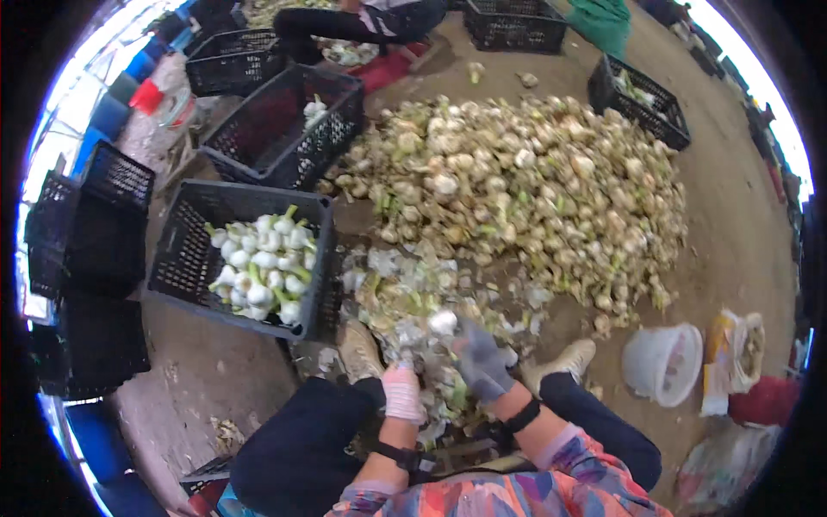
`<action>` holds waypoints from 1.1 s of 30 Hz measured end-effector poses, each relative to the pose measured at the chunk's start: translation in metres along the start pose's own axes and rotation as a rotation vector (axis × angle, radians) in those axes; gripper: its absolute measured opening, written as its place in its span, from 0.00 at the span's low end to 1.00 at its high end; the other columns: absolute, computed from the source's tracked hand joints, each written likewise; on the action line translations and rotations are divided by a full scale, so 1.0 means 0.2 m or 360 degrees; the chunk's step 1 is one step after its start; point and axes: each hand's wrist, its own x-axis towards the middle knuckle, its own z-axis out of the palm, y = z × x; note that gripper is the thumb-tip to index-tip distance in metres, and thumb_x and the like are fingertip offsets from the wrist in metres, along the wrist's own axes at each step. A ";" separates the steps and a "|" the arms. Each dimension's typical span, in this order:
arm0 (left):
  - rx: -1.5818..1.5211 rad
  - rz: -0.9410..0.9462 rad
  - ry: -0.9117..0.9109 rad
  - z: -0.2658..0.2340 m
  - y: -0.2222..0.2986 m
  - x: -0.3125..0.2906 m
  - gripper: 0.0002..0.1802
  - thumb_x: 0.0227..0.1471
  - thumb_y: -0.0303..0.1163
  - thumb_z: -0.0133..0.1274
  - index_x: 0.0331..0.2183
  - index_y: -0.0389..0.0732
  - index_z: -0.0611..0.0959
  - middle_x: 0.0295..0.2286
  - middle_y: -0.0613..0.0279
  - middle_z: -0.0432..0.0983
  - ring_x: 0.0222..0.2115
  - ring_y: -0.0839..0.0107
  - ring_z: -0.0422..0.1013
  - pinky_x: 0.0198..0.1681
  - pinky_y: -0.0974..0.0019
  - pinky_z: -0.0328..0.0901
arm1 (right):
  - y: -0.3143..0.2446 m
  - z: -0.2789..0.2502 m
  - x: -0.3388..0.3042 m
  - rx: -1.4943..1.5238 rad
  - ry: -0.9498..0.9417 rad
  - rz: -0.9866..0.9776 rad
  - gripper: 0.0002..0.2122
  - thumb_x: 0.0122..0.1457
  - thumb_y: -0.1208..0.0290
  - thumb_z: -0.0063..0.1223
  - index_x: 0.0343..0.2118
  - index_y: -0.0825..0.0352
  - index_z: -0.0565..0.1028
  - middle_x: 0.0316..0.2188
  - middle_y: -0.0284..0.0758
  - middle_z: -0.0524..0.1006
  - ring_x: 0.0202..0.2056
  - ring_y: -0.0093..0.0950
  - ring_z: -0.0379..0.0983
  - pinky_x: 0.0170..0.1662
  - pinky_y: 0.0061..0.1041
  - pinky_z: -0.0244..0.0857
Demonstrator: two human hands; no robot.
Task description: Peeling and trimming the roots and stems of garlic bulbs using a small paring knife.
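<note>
My left hand point(402, 392), in a pale pinkish-white glove, is closed low over the garlic peelings point(405, 297) between my shoes. What its fingers hold is hidden. To its right, my right hand point(482, 360) wears a grey glove and is smeared by motion. A white, cleaned garlic bulb point(443, 322) shows at its fingertips and appears gripped there. A black plastic crate point(185, 258) at the left holds many white garlic bulbs point(265, 258) with short green stems. Ahead lies a big heap of dirty, untrimmed garlic point(525, 189).
Another black crate point(250, 159) with little garlic inside stands behind the filled one. Stacked dark crates point(90, 233) rise at far left. A small crate point(642, 103) sits beyond the heap. At right are a white bucket point(663, 364) and a sack point(734, 353). Another person point(353, 24) sits at the back.
</note>
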 end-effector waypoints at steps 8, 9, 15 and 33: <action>-0.0070 -0.0212 -0.0169 0.20 0.16 -0.11 0.08 0.53 0.22 0.45 0.37 0.37 0.75 0.24 0.63 0.72 0.22 0.73 0.68 0.24 0.66 0.66 | -0.33 0.11 0.72 0.0419 -0.0048 -0.0532 0.28 0.58 0.62 0.55 0.59 0.67 0.60 0.51 0.41 0.70 0.49 0.30 0.70 0.50 0.27 0.66; -0.0355 -0.0316 -0.0254 0.14 0.14 -0.10 0.07 0.53 0.23 0.45 0.36 0.37 0.75 0.23 0.65 0.71 0.21 0.75 0.66 0.22 0.68 0.64 | -0.27 0.06 0.69 0.0190 -0.0063 -0.0508 0.29 0.56 0.61 0.58 0.58 0.66 0.62 0.50 0.40 0.71 0.48 0.28 0.70 0.48 0.27 0.68; 0.0274 -0.0355 -0.0206 0.26 0.33 -0.21 0.09 0.54 0.31 0.51 0.36 0.37 0.79 0.21 0.70 0.70 0.18 0.78 0.60 0.20 0.69 0.58 | 0.58 -0.58 0.45 -0.1194 0.0528 0.0450 0.19 0.54 0.68 0.53 0.49 0.68 0.72 0.42 0.43 0.77 0.43 0.39 0.75 0.47 0.34 0.68; 0.0083 -0.0252 -0.0730 0.36 0.39 -0.34 0.23 0.52 0.31 0.56 0.49 0.34 0.74 0.41 0.60 0.75 0.38 0.73 0.70 0.42 0.68 0.66 | 0.23 -0.18 -0.26 -0.0978 0.0068 -0.0161 0.18 0.51 0.75 0.53 0.47 0.63 0.72 0.41 0.38 0.75 0.40 0.35 0.72 0.42 0.33 0.67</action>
